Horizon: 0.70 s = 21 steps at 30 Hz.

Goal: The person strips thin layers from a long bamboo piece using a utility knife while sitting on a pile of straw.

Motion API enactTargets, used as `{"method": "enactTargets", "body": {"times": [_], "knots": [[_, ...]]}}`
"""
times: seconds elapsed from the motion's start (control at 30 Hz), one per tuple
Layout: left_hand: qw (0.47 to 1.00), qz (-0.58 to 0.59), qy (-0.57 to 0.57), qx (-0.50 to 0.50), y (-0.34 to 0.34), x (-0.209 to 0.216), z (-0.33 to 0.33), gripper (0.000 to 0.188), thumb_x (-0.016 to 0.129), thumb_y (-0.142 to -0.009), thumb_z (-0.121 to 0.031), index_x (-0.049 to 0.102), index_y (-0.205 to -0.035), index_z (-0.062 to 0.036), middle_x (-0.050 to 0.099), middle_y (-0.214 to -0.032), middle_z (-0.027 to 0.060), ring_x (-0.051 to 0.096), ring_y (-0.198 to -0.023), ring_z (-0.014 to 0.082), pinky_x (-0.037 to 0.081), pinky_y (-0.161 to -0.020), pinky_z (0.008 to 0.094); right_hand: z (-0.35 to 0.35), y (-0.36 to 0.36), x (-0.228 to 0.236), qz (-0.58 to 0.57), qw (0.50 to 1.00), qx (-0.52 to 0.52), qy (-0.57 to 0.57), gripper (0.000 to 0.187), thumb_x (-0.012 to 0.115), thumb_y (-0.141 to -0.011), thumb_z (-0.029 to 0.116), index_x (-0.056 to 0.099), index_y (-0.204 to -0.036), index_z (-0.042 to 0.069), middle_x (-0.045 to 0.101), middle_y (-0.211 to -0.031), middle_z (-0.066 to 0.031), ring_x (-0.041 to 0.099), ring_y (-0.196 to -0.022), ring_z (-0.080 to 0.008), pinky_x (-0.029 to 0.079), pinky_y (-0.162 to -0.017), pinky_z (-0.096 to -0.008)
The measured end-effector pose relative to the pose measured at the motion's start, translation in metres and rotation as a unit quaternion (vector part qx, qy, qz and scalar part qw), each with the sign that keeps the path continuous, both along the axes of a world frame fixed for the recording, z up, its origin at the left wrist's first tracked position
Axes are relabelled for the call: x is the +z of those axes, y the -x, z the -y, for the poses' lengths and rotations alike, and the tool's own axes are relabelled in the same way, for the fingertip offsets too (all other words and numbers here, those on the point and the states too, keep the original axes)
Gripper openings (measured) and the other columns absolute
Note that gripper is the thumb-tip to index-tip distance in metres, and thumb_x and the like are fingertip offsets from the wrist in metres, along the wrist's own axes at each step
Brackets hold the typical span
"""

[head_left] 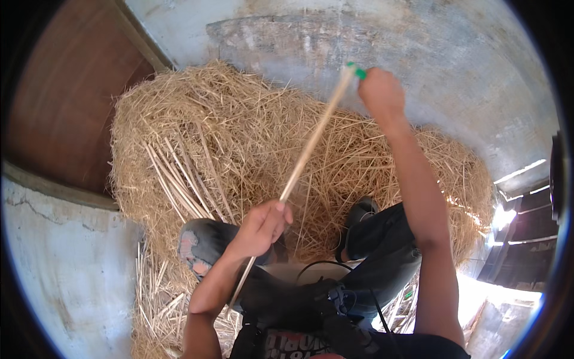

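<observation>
A long pale stick (313, 142), perhaps cane or reed, slants up across my lap, its near end beside my left thigh and its far end up toward the right. My left hand (261, 228) is closed round its lower half. At the far end my right hand (381, 94) is closed in a fist around a small bright green thing (357, 70), which lies against the stick's tip. Most of the green thing is hidden in the fingers, so its kind does not show. The stick's upper part is slightly blurred.
A big heap of straw (251, 131) spreads before my legs. Several pale sticks (176, 179) lie on it left of my knee, and more sticks (158, 287) lie lower left. A worn blue-grey wall (430, 48) rises behind; a brown panel (66, 96) stands at the left.
</observation>
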<state>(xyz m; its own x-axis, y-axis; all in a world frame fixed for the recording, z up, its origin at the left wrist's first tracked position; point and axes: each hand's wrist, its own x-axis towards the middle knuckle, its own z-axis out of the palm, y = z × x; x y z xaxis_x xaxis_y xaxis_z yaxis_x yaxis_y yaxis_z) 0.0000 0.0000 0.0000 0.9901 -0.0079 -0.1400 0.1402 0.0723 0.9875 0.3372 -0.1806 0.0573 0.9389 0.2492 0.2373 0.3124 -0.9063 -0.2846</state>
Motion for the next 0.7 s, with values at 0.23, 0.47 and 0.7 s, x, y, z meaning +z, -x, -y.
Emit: {"method": "enactTargets", "body": {"times": [0.23,0.47,0.7], "knots": [[0.995,-0.002,0.101,-0.003,-0.007,-0.002,-0.007,0.047,0.036,-0.115,-0.036,0.058,-0.097,0.0006,0.034,-0.055,-0.0054,0.029,-0.046,0.0061,0.027,-0.045,0.0243,0.043,0.012,0.018,-0.129,0.952,0.062,-0.27,0.046,0.068,-0.095,0.049,0.075,-0.098,0.004,0.068,-0.071,-0.0075,0.064,-0.063,-0.018,0.052,-0.059,-0.0374],[0.975,-0.024,0.204,-0.08,-0.013,0.002,-0.002,0.05,0.036,-0.115,-0.036,0.063,-0.114,0.0057,0.04,-0.055,-0.0026,0.038,-0.043,0.0076,0.033,-0.043,0.0234,0.002,0.066,0.017,-0.326,0.804,0.208,-0.451,0.048,0.078,-0.09,0.051,0.076,-0.104,0.005,0.051,-0.059,0.0037,0.044,-0.049,-0.0091,0.035,-0.048,-0.0312],[0.995,0.063,0.057,0.056,-0.021,0.004,0.01,0.055,0.042,-0.113,-0.036,0.037,-0.154,-0.001,0.043,-0.058,-0.0005,0.038,-0.042,0.0068,0.034,-0.042,0.0224,-0.031,0.118,-0.004,-0.279,0.868,0.282,-0.3,0.045,0.081,-0.087,0.047,0.079,-0.094,0.003,0.056,-0.062,-0.0005,0.052,-0.054,-0.0127,0.04,-0.051,-0.0358]]}}
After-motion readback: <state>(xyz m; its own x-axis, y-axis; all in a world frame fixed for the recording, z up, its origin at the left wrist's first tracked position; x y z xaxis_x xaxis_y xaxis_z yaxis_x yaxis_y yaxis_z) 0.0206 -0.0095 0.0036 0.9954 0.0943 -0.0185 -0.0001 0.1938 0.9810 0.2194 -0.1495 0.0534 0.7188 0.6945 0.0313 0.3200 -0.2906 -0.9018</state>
